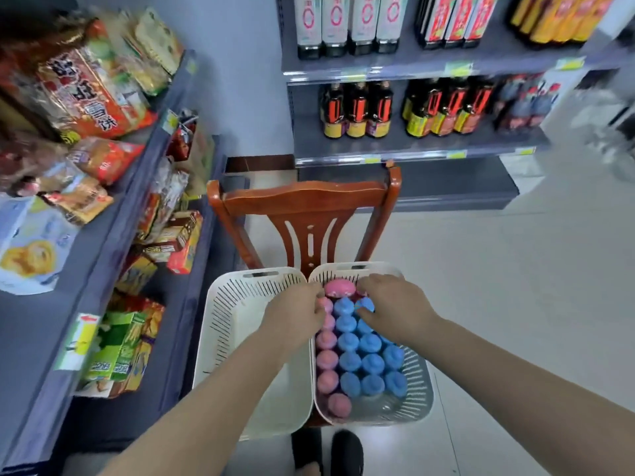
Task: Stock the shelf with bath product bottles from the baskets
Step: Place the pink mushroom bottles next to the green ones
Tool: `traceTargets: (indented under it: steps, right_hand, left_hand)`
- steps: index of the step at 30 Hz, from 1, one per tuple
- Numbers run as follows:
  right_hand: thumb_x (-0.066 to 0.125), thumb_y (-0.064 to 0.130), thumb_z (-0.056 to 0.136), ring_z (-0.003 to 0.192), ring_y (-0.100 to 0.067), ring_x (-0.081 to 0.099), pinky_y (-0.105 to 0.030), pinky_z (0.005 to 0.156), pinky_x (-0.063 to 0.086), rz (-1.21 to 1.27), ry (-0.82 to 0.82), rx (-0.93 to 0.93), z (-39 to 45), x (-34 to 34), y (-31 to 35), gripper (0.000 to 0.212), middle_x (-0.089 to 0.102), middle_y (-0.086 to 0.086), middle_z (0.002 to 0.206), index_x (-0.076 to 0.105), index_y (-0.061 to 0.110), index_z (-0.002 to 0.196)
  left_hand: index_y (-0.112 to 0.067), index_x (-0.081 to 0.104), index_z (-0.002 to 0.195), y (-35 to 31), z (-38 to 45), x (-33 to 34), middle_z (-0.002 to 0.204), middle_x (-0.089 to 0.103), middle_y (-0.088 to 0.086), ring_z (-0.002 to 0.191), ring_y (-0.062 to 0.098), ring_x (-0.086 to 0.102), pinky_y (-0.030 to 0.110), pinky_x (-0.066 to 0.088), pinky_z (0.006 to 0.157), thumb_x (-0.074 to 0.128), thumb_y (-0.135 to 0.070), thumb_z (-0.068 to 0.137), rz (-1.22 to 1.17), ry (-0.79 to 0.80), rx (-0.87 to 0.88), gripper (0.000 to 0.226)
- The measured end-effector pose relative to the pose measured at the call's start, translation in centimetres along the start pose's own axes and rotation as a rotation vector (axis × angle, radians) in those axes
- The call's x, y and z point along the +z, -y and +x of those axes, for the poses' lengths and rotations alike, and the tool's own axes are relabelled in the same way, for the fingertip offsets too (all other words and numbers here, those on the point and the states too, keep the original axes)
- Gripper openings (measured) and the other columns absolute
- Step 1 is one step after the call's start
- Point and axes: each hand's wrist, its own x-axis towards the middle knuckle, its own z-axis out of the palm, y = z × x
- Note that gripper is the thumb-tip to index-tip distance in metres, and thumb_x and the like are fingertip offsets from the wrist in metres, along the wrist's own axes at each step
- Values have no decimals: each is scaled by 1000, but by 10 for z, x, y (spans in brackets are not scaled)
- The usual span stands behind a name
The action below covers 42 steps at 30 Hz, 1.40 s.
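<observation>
Two white slotted baskets stand side by side on a wooden chair. The left basket (237, 324) holds nothing. The right basket (417, 389) is packed with upright bottles: a column of pink-capped bottles (326, 359) along its left side and several blue-capped bottles (372, 364) beside them. My left hand (295, 316) reaches over the wall between the baskets, fingers curled round a pink-capped bottle at the far left. My right hand (395, 309) lies over the far blue caps, its fingers curled round a blue-capped bottle (365, 305).
The brown wooden chair (305, 204) has its back toward the grey shelf (405, 152) of dark sauce bottles, whose bottom tier (429, 182) is bare. A snack shelf (113, 207) with bags and boxes runs along the left. Pale floor lies to the right. My shoes (330, 451) show below.
</observation>
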Motion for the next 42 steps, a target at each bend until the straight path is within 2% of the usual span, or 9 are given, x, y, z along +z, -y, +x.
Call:
traceTargets:
  steps: [5, 9, 11, 17, 20, 25, 31, 37, 42]
  right_hand:
    - [54, 28, 86, 101, -21, 55, -26, 69, 34, 174, 112, 175, 42, 49, -42, 27, 57, 1, 110, 52, 16, 111]
    - [60, 25, 84, 95, -19, 54, -26, 77, 40, 400, 199, 289, 82, 96, -73, 27, 53, 4, 99, 51, 19, 109]
    - [62, 23, 85, 102, -21, 54, -25, 83, 38, 464, 242, 338, 102, 124, -83, 37, 55, -2, 109, 49, 17, 119]
    - [68, 21, 82, 115, -23, 54, -28, 96, 41, 645, 261, 525, 158, 207, -105, 67, 56, -8, 127, 36, 10, 140]
    - [69, 22, 79, 111, -24, 56, -26, 86, 40, 643, 276, 547, 180, 235, -115, 60, 60, -7, 120, 44, 10, 132]
    - [60, 15, 84, 93, -19, 56, -26, 78, 37, 602, 185, 607, 203, 267, -121, 40, 60, -6, 105, 49, 8, 121]
    - [45, 12, 94, 104, -23, 51, -18, 76, 27, 608, 194, 673, 217, 289, -115, 18, 55, -14, 117, 45, 5, 111]
    - [52, 11, 89, 103, -23, 55, -19, 75, 30, 703, 96, 699, 211, 277, -112, 32, 57, -8, 105, 47, 7, 120]
    - [68, 6, 80, 113, -26, 53, -21, 79, 35, 796, 103, 579, 191, 226, -108, 55, 55, -12, 123, 45, 7, 130]
  left_hand:
    - [-16, 58, 95, 23, 59, 59, 95, 59, 0, 89, 20, 56, 27, 43, 76, 58, -18, 83, -191, 150, -94, 13]
    - [-8, 57, 104, 41, 108, 107, 106, 60, 8, 96, 22, 56, 28, 42, 76, 57, -16, 84, -221, 247, -129, 22]
    - [-5, 54, 106, 50, 134, 135, 106, 59, 9, 96, 21, 55, 25, 38, 73, 58, -11, 81, -257, 289, -185, 26]
    - [-9, 52, 126, 65, 198, 220, 118, 61, 9, 108, 27, 58, 40, 47, 96, 61, -18, 73, -369, 240, -312, 54]
    - [-14, 55, 121, 75, 224, 250, 115, 63, 5, 108, 26, 60, 43, 48, 94, 68, -18, 75, -345, 195, -354, 48]
    - [-5, 54, 121, 84, 246, 266, 119, 61, 16, 107, 33, 59, 43, 47, 94, 59, -13, 83, -340, 185, -502, 39]
    - [-3, 60, 113, 95, 254, 282, 113, 64, 16, 108, 32, 60, 43, 46, 96, 57, -16, 83, -368, 174, -526, 33]
    - [-2, 55, 121, 93, 247, 267, 123, 58, 17, 118, 30, 53, 38, 37, 104, 56, -11, 88, -340, 141, -499, 34]
    - [-7, 64, 104, 76, 228, 223, 102, 66, 9, 100, 27, 61, 33, 48, 88, 54, -16, 88, -428, 144, -441, 21]
